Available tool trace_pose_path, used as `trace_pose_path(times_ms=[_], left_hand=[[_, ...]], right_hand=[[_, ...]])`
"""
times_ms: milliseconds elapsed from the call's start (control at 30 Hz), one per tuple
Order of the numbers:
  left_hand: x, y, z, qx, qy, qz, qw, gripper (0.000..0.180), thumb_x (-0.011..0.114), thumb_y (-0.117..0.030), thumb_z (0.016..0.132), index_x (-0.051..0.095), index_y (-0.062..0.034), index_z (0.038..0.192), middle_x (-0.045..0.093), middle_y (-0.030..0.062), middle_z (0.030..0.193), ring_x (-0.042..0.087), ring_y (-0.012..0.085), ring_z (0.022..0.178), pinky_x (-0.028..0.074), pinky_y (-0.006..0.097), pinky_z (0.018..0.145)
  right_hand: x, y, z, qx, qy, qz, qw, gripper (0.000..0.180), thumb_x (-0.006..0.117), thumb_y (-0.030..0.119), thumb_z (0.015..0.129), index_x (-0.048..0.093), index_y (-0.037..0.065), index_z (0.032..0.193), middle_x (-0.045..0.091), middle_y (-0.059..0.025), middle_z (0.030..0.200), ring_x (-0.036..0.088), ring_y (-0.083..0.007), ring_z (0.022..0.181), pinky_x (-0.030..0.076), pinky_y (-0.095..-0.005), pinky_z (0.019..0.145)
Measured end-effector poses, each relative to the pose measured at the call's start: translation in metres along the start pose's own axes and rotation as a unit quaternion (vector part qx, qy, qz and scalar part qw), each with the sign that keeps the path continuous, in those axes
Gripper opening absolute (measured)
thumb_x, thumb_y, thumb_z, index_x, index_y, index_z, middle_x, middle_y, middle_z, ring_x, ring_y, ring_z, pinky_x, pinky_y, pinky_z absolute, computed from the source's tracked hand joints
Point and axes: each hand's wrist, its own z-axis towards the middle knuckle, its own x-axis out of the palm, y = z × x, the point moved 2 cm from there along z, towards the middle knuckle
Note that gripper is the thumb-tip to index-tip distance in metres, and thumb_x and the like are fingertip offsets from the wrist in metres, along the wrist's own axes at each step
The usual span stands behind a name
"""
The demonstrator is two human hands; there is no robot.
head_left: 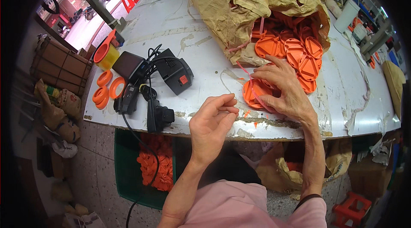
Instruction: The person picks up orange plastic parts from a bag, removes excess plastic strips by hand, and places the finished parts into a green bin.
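My left hand (pixel 214 119) hangs over the table's front edge. Its fingers are curled in toward the thumb, and nothing shows between them. On the table to its right lies a round orange plastic disc (pixel 249 95) with raised ribs, a thin pink strip (pixel 252 83) running across it. My right hand (pixel 280 84) is bent over this disc, thumb on its lower part and fingertips at its upper edge; the palm hides its right side. Just beyond, more orange discs (pixel 295 54) spill in a pile from the mouth of a torn tan sack (pixel 235 12).
At left on the white table (pixel 201 63) are a black charger (pixel 173 72) with cables, orange rings (pixel 101 96) and a yellow tape roll (pixel 107 57). Below the edge stands a green bin (pixel 124 172) holding orange pieces. A red stool (pixel 351 208) is at lower right.
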Motion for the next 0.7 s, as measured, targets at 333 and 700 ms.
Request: trace_pose_path(times_ms=[333,700], left_hand=[[0.002,0.0,0.001,-0.002,0.001,0.006,1.0,0.033,0.057,0.01,0.083,0.055,0.0091,0.116,0.055,0.0128,0.107,0.06,0.0164,0.095,0.051,0.028,0.085],[0.002,0.0,0.002,0.001,-0.007,0.007,1.0,0.035,0.057,0.011,0.082,0.056,0.008,0.116,0.057,0.0123,0.106,0.061,0.0161,0.091,0.051,0.029,0.084]], right_hand=[[-0.005,0.005,-0.001,-0.032,-0.015,-0.026,0.999,0.054,0.075,0.015,0.06,0.063,0.01,0.113,0.059,-0.0068,0.107,0.042,-0.0325,0.122,0.028,-0.0463,0.105],[-0.009,0.015,0.005,0.004,-0.143,0.087,0.986,0.034,0.07,-0.003,0.065,0.066,0.005,0.097,0.053,-0.0073,0.086,0.057,-0.0206,0.082,0.048,-0.0296,0.072]])
